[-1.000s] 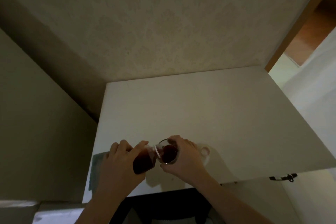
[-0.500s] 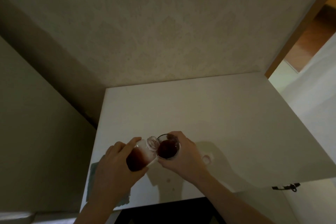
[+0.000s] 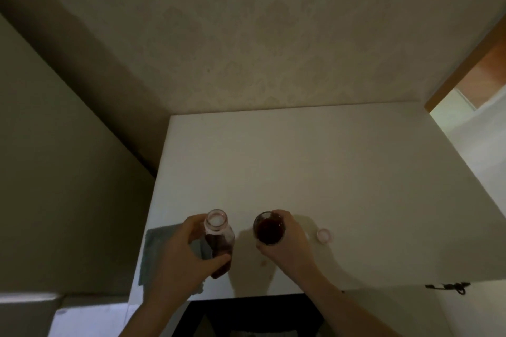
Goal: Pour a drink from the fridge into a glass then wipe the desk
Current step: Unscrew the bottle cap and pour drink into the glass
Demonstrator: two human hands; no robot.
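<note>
Bottle (image 3: 219,241) upright in left hand (image 3: 180,257) grip — right hand (image 3: 287,243) clasps filled glass (image 3: 269,228) beside it.

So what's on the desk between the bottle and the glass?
Nothing. In the head view, only bare white desk shows between the bottle and the glass.

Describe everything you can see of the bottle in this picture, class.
The bottle is small and clear, plastic or glass by its look, with a wide open mouth and no cap. Dark red drink fills its lower body. It stands about upright over the white desk, gripped round its body by the left hand.
</note>
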